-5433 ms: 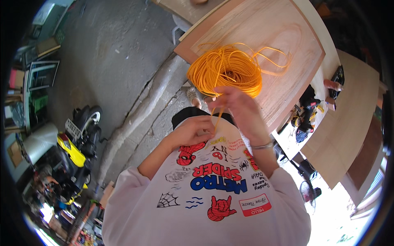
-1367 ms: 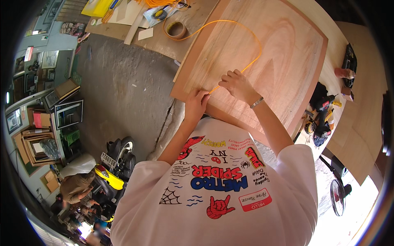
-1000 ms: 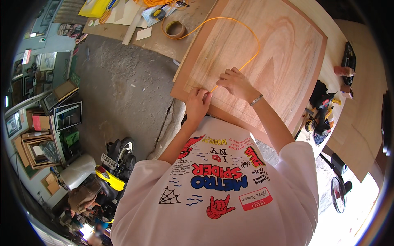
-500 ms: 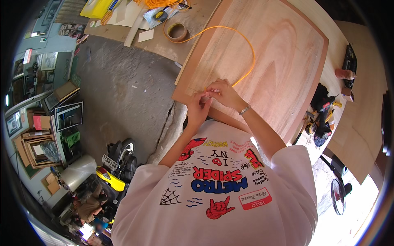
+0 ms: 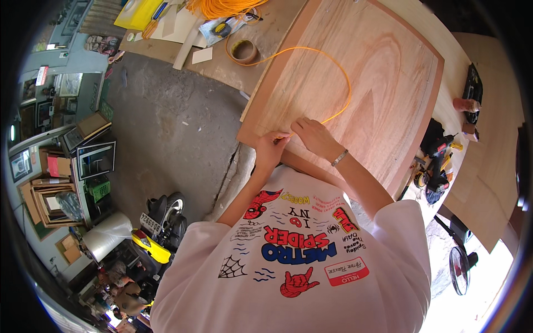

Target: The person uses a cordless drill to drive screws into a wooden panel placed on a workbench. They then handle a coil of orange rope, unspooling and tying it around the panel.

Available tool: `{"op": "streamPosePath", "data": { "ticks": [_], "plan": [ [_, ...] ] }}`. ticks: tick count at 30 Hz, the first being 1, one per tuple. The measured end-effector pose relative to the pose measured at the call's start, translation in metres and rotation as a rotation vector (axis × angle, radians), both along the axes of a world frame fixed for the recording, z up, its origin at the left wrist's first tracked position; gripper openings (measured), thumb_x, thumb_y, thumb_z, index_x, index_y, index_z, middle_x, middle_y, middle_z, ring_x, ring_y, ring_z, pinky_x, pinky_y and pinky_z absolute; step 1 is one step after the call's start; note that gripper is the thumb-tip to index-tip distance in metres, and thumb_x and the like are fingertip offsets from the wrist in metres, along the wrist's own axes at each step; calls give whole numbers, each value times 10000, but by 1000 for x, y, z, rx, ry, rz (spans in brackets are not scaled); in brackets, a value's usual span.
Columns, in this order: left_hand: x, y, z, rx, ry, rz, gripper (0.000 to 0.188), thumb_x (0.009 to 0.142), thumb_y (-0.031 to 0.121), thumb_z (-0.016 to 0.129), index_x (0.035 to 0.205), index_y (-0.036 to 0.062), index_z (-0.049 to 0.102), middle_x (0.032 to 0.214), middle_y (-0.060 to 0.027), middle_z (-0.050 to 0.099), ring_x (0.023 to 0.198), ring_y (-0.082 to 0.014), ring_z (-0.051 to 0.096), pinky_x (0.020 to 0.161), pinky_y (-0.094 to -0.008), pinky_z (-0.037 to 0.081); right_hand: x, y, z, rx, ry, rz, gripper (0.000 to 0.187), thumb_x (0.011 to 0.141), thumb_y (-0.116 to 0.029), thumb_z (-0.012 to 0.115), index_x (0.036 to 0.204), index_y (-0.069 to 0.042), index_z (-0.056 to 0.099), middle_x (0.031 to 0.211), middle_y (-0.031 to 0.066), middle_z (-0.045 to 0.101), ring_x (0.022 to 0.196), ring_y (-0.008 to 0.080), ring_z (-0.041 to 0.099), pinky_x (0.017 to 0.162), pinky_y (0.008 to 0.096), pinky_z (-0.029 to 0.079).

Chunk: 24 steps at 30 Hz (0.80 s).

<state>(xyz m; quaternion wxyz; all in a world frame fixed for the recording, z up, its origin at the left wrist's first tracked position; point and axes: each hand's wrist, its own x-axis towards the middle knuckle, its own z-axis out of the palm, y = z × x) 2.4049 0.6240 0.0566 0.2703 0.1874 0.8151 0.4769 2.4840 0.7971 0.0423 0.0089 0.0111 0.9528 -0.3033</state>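
Observation:
Both hands work on an orange cord above the near left corner of a large framed wooden panel. My left hand pinches the cord near its end, thumb and fingertips together. Just to the right, my right hand is closed on the same cord, fingers curled over it, with a short stretch showing between the hands. From there the cord loops out over the panel and back left past a roll of tape. A big coil of the cord lies at the far left.
On the left bench are a tape measure, a white card and wood strips. Power drills lie right of the panel. A fan stands at lower right, a motorcycle at lower left. Picture frames lean at left.
My hands have drawn apart slightly, the right one moving right and baring a bit of cord between them. The view has shifted a little.

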Motion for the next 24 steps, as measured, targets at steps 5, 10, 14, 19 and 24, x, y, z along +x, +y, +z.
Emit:
{"op": "streamPosePath", "data": {
  "ticks": [5,10,14,19,24],
  "plan": [
    [-4,8,0,46,-218,92,128,900,91,732,985,-2,758,838,-70,739,734,-110,652,682,-274,518,4,13,-5,33,159,125,135,911,-129,591,1042,-116,620,972,49,577,1024,238,581,861,380,474],
    [-3,5,-12,-116,-34,-95,151,898,146,738,966,12,752,817,-75,729,732,-116,655,679,-294,519,0,4,-3,12,186,83,102,916,-147,599,1011,-131,632,973,47,603,1000,238,583,854,414,459],
    [-8,3,-26,-133,54,-98,174,878,165,758,955,10,747,789,-70,720,712,-121,653,670,-305,517,-12,2,-14,38,102,100,81,924,-177,609,987,-134,635,916,81,628,886,245,623,828,438,454],
    [-8,6,-25,-72,-61,-49,149,851,106,777,938,-9,737,768,-67,711,702,-113,644,662,-283,511,-19,7,12,-66,-49,104,53,899,-135,636,939,-101,640,872,113,651,812,297,649,713,422,505],
    [-4,7,-9,-41,-59,23,170,863,131,760,903,-31,723,749,-91,703,672,-127,644,637,-286,506,-3,5,3,-356,132,-28,95,938,-145,610,980,-63,585,855,134,661,817,345,658,717,444,528]
  ]
}}
